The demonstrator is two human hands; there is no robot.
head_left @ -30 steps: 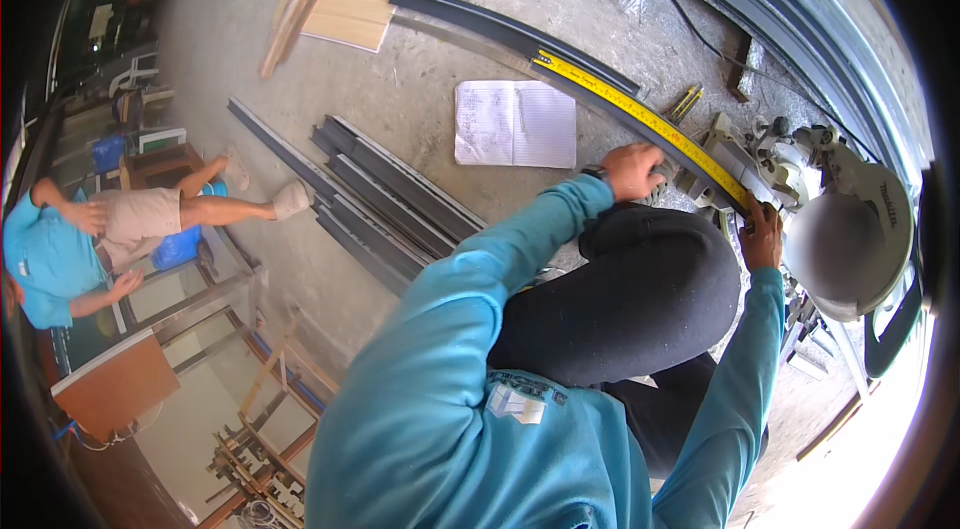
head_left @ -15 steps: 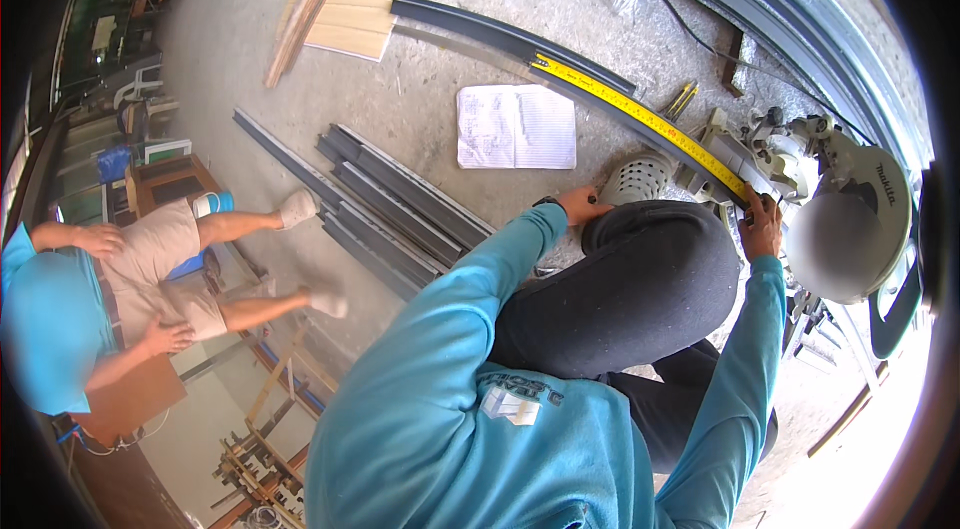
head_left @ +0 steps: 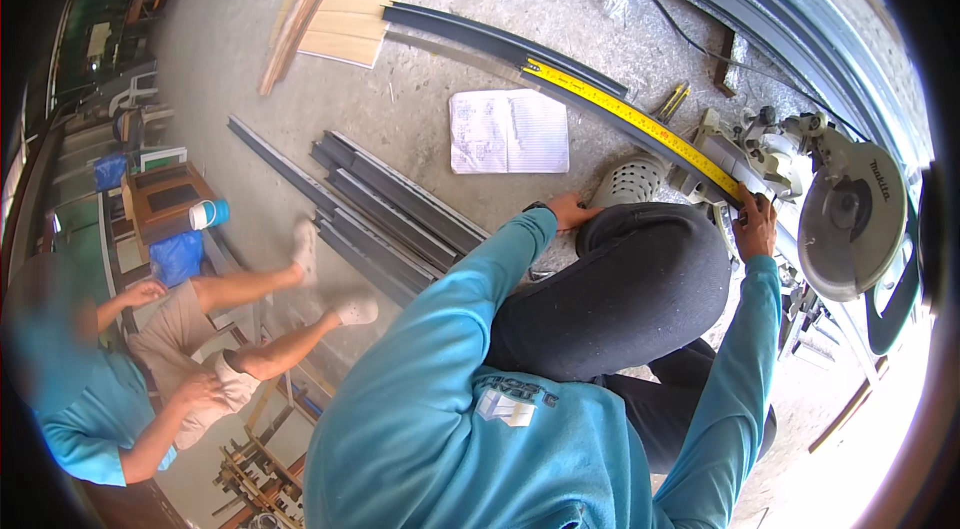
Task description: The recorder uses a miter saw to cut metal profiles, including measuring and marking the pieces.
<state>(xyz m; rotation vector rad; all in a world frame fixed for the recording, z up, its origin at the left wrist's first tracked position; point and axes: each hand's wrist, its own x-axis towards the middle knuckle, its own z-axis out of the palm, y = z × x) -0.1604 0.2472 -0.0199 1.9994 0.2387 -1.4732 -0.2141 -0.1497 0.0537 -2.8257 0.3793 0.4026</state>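
At the near end of an extended yellow tape measure (head_left: 630,114), the right hand (head_left: 757,227) is closed, fingers and thumb pinching the tape's dark end. From that hand the tape runs up and to the left, lying along a narrow dark-grey metal bar (head_left: 640,138). Just right of the same hand stands a mitre saw with a round, pale-grey guard (head_left: 848,229). Well to its left, the left hand (head_left: 573,211) rests against the black-trousered knee (head_left: 650,264); whether it holds anything cannot be told. Near the left hand's right side is a pale-grey perforated clog (head_left: 632,181); above and left of that hand lies an open, lined white notebook (head_left: 508,133). Further left are long dark-grey metal channels (head_left: 390,199), and far left, another person in a turquoise top (head_left: 100,419).
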